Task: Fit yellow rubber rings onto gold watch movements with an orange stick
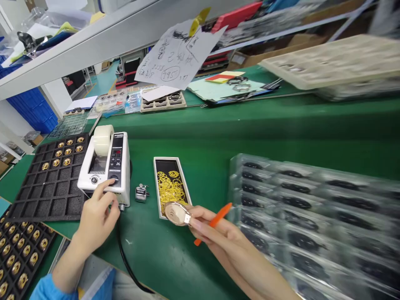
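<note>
My left hand (98,212) reaches to the white tape dispenser (125,166), its index fingertip at the round knob on the front panel. Its other fingers are loosely curled, with nothing visible between them. My right hand (215,233) pinches a round rose-gold watch part (177,213) by a small white tab at its edge. An orange stick-like tool (221,214) also passes between the right fingers. The watch part overlaps the lower end of a white box (184,179) of yellow rings (171,189). A small metal counter (141,193) lies between dispenser and box.
A black foam tray (46,200) with gold parts lies left, and another gold-filled tray (18,250) below it. Clear plastic trays (278,160) of dark parts cover the right. A black cable (125,254) crosses the front. Beige trays (331,58) stand at the back right.
</note>
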`<state>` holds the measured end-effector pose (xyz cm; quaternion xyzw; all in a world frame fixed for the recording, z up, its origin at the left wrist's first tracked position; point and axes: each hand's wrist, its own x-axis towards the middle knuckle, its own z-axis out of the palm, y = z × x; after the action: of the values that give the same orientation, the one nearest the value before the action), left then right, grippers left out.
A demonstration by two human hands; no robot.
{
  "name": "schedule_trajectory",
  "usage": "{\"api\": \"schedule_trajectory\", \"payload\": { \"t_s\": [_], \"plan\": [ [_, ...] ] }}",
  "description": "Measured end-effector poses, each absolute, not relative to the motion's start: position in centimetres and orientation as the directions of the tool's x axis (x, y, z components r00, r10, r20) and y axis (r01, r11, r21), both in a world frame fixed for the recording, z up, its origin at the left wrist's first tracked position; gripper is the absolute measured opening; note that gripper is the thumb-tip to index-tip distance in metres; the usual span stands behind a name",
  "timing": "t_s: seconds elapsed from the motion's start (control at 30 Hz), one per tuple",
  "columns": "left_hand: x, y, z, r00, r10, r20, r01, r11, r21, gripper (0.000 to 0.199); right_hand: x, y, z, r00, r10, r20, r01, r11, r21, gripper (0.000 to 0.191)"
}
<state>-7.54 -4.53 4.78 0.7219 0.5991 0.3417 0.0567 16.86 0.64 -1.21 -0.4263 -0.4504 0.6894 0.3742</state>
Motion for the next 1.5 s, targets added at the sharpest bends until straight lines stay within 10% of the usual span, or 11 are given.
{"api": "schedule_trajectory", "payload": {
  "t_s": [0.3, 0.87, 1.23, 1.5],
  "plan": [
    [-3.7, -2.9, 4.6, 0.241, 0.949, 0.204, 0.330, -0.277, 0.902, 0.025, 16.2, 0.7, -1.2, -0.467, 0.854, -0.230, -0.239, -0.372, -0.897, 0.047],
    [-1.2, -0.8, 1.6, 0.173, 0.980, 0.097, 0.284, -0.144, 0.948, 0.036, 16.3, 0.5, -0.9, -0.502, 0.838, -0.215, -0.310, -0.406, -0.860, 0.041],
    [-1.0, -1.0, 1.5, 0.175, 0.964, 0.203, 0.400, -0.258, 0.880, 0.025, 16.3, 0.5, -1.1, -0.489, 0.837, -0.246, -0.296, -0.425, -0.855, 0.040],
    [-0.8, -1.5, 0.3, 0.150, 0.783, 0.603, 0.748, -0.489, 0.449, 0.014, 16.3, 0.4, -1.0, -0.465, 0.863, -0.198, -0.313, -0.370, -0.875, 0.039]
  ]
}}
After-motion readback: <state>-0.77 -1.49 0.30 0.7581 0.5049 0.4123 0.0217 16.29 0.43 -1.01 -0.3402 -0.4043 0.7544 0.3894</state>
